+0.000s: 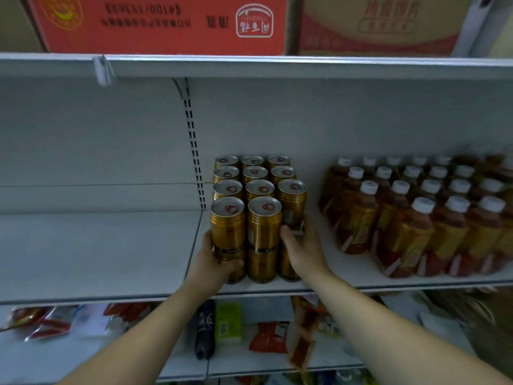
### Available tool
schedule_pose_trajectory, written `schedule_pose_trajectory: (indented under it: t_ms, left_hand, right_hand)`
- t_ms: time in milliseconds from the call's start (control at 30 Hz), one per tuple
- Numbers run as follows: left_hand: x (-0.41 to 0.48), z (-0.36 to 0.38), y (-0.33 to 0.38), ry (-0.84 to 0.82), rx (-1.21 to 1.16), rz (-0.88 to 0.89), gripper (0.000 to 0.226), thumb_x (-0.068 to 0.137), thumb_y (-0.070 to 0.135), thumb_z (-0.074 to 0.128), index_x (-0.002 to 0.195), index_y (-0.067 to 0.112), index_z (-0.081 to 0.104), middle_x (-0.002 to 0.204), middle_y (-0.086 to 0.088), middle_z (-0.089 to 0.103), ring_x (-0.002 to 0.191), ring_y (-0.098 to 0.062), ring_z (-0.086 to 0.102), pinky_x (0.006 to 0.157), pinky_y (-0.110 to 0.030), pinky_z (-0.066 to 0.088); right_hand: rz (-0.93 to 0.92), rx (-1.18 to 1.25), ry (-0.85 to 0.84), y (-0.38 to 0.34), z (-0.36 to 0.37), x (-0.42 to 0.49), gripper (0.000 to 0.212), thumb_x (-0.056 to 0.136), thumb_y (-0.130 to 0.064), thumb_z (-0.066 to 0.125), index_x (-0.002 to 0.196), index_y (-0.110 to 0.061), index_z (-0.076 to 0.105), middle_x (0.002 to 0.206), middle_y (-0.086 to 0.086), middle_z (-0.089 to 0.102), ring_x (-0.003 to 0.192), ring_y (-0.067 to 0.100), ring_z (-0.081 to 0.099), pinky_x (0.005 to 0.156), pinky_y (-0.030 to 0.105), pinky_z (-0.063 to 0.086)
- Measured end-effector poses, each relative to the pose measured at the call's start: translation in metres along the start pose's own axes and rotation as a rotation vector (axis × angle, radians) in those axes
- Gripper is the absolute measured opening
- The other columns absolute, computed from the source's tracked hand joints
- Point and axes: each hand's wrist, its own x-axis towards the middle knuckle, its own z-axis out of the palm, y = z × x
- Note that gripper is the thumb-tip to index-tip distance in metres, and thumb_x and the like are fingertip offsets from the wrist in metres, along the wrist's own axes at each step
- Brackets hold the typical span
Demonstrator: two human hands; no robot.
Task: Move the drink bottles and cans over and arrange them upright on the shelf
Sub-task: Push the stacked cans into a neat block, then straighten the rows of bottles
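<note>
Two bare forearms stretch from the bottom edge of view up to a long white metal shelf. Largest on it is a block of amber plastic tea bottles with white caps, upright and filling the right end out to the front edge. Left of them, across a gap, stand the gold metal drink cans. Their red pull-tabs face up, and they are three across and stacked two high, from the back wall to the shelf's front edge.

The left hand grips the front-left stack low down, fingers curled behind it and thumb across the lower can. The right hand wraps the upper right-side can near its base, its fingertips hidden behind it.

The main risk, as I judge it, is that each upper can only rests on the rim below. Sliding or squeezing a lower can alone could tilt the top one off the front edge. A hard push rightward could also knock the nearest bottles.
</note>
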Motion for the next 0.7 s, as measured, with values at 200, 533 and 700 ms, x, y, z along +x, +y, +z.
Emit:
schedule_pose_trajectory:
  t_ms: [200, 533, 700]
  left_hand:
    - [0.001, 0.001, 0.008, -0.006, -0.016, -0.010, 0.087, 0.053, 0.041, 0.081, 0.129, 0.033, 0.039, 0.116, 0.012, 0.061, 0.108, -0.007, 0.059, 0.089, -0.035, 0.050]
    - [0.012, -0.029, 0.041, -0.149, 0.176, -0.065, 0.085, 0.069, 0.038, 0.080, 0.137, 0.029, 0.030, 0.129, 0.008, 0.048, 0.115, -0.009, 0.045, 0.092, -0.030, 0.035]
    - [0.023, -0.047, 0.104, 0.007, 0.317, 0.140, 0.089, 0.068, 0.066, 0.064, 0.142, 0.033, 0.026, 0.147, 0.001, 0.036, 0.129, -0.020, 0.039, 0.094, -0.033, 0.034]
  right_hand:
    - [-0.044, -0.160, -0.054, 0.001, -0.006, 0.003, 0.070, 0.076, -0.079, 0.045, 0.137, -0.047, 0.031, 0.134, -0.016, 0.044, 0.126, 0.010, 0.041, 0.095, 0.023, 0.034]
    - [0.051, -0.615, -0.213, -0.023, -0.028, 0.016, 0.075, 0.087, -0.073, 0.033, 0.148, -0.032, 0.021, 0.150, 0.000, 0.040, 0.130, 0.025, 0.045, 0.100, 0.032, 0.037]
    - [-0.053, -0.901, -0.143, -0.064, -0.078, 0.028, 0.086, 0.086, -0.076, 0.028, 0.152, -0.021, 0.022, 0.157, 0.007, 0.028, 0.140, 0.026, 0.031, 0.110, 0.037, 0.030]
